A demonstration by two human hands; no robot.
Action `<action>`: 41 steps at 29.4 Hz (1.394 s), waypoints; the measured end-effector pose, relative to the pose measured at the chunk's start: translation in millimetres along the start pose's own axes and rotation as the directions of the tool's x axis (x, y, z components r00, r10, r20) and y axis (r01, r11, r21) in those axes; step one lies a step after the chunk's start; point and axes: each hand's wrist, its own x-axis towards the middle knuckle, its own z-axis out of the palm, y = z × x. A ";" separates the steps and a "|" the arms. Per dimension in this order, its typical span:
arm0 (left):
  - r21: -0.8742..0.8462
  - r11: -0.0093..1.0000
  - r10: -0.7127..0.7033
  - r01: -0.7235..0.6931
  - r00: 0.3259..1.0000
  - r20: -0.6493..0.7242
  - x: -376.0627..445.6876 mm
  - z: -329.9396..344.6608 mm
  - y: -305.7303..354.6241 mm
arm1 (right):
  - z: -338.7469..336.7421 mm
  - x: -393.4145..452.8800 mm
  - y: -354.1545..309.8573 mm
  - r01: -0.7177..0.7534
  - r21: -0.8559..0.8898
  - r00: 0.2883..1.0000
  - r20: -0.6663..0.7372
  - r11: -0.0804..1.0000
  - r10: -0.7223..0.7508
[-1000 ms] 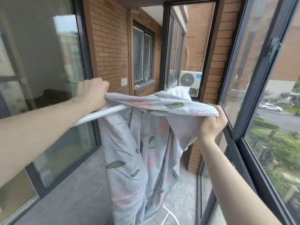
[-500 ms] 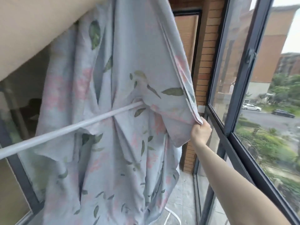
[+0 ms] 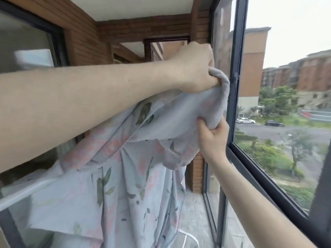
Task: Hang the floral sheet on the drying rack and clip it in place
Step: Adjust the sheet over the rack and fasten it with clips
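Note:
The floral sheet [image 3: 129,176], pale blue-grey with pink flowers and green leaves, hangs in folds over the white bar of the drying rack [image 3: 19,194], which shows only at the lower left. My left hand [image 3: 195,68] reaches across high up and grips a bunched fold of the sheet's top edge. Just below it, my right hand [image 3: 213,138] pinches the same upper edge between thumb and fingers. The two hands are close together near the window frame. No clip is visible.
A dark-framed window [image 3: 236,86] runs along the right, close to my hands. A brick wall [image 3: 84,42] and glass door stand on the left. A white curved rack foot [image 3: 191,237] rests on the tiled floor [image 3: 195,217] below.
My left arm has swung from the upper left across to the right and now grips the sheet's top edge beside my right hand. The right hand has risen; the view tilted upward.

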 end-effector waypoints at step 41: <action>0.012 1.000 0.021 -0.023 0.986 0.166 -211.8 -6.5 -7.6 | -23.9 -167.4 -87.7 -0.050 -0.258 0.910 0.387 0.965 0.150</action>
